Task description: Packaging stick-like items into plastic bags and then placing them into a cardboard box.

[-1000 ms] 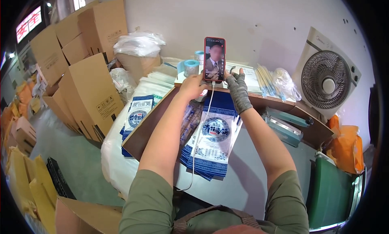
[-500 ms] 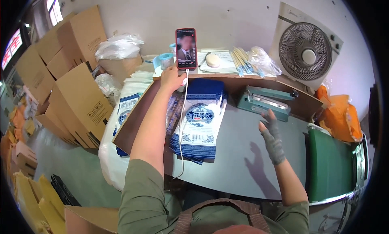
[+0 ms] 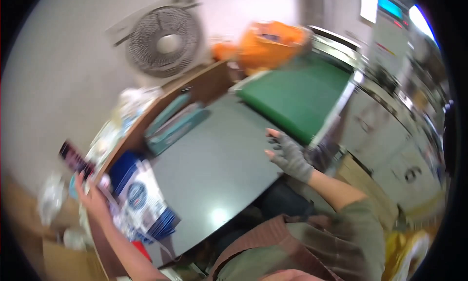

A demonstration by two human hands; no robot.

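My left hand [image 3: 93, 199] is bare and reaches up at the left, its fingertips just below a phone in a dark-red case [image 3: 75, 159]. Blur hides whether they touch it, but the fingers look stretched and apart. A white cable [image 3: 155, 239] trails down from there past a stack of blue-and-white printed bags [image 3: 146, 196] on the grey table [image 3: 214, 154]. Over the table's right side hovers my right hand [image 3: 291, 159] in a grey fingerless glove, fingers apart and nothing in them. A teal bar-shaped bag sealer [image 3: 175, 122] sits along the back board.
A green conveyor belt [image 3: 297, 96] adjoins the table at the right, beside an orange bag [image 3: 270, 45]. A box fan [image 3: 165, 40] stands against the wall. Pale cabinets [image 3: 378, 135] line the far right. A cardboard box [image 3: 66, 259] is at the lower left.
My view has swung to the right, so the table and phone appear turned and farther left. More of the conveyor and cabinets shows. My left hand stays near the phone; the right remains over the table.
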